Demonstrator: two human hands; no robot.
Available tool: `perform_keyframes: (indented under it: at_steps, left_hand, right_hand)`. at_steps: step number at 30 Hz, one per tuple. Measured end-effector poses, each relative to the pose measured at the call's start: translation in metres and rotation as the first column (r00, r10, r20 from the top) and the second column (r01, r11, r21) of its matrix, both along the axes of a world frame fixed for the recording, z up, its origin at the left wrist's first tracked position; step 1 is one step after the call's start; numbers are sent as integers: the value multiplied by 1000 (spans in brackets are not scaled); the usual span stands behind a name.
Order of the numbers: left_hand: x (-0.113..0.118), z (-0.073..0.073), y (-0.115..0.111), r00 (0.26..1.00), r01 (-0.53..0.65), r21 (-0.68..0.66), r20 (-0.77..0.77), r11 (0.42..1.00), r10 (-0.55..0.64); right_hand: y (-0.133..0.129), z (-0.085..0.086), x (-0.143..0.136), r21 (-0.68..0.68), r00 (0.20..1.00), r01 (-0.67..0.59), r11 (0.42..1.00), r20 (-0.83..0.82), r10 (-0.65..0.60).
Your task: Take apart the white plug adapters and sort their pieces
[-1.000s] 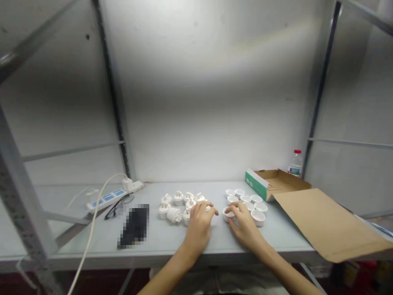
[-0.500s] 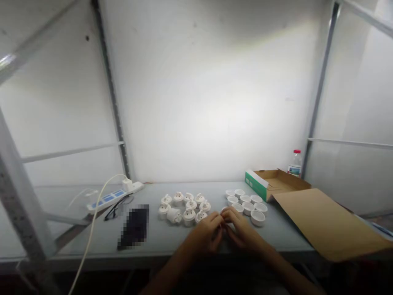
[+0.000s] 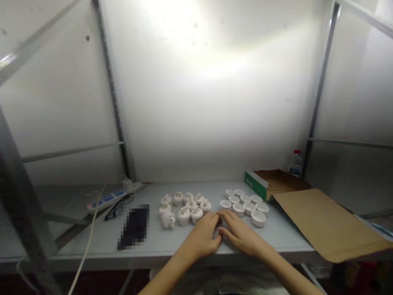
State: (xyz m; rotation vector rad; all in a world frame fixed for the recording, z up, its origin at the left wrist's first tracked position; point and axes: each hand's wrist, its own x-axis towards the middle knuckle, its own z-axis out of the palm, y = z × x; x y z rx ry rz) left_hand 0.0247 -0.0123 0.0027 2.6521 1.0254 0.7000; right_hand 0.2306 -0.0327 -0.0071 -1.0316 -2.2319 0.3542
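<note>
My left hand (image 3: 205, 235) and my right hand (image 3: 241, 234) meet at the fingertips over the front middle of the grey table (image 3: 153, 241). The fingers of both hands are bent together; whatever lies between them, if anything, is hidden. Just left of my left hand stand several white round pieces with small fittings on top (image 3: 184, 215); one of the group, a white piece (image 3: 168, 220), lies tilted at the front left. Behind and beside my right hand sit several open white round cups (image 3: 238, 209) in loose rows.
A power strip (image 3: 110, 198) with a white cable (image 3: 91, 237), black glasses (image 3: 115, 208) and a blurred dark object (image 3: 135, 227) lie at left. At right are an open cardboard box (image 3: 259, 187), a brown cardboard flap (image 3: 325, 221) and a bottle (image 3: 295, 164). Metal posts flank the table.
Several of the white pieces near my left hand have shifted slightly, and cups by my right hand sit a little differently. My hands remain together. The lighting has changed.
</note>
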Motion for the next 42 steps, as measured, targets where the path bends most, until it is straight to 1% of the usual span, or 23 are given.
perform_keyframes:
  at_steps: [4, 9, 16, 22, 29, 42]
  left_hand:
    - [0, 0, 1, 1000, -11, -44, -27, 999, 10]
    - [-1, 0, 4, 998, 5, -85, -57, 996, -10]
    - [-2, -2, 3, 997, -4, -72, -74, 997, -2]
    - [-2, -4, 5, 996, -2, -47, -92, 999, -2]
    - [-2, 0, 3, 997, -2, -41, -72, 999, -1]
    - [-2, 3, 1, 993, -19, -56, -118, 998, 13]
  right_hand:
    - [-1, -2, 2, -10, 999, 17, 1000, 33, -17]
    - [1, -5, 3, -12, 995, 28, 1000, 92, -26]
    - [3, -4, 1, -36, 992, 59, 998, 112, -54]
    - [3, -2, 0, -32, 991, 49, 998, 126, -44]
    - [3, -2, 1, -32, 991, 41, 999, 125, -37]
    - [2, 0, 0, -37, 991, 51, 998, 127, -46]
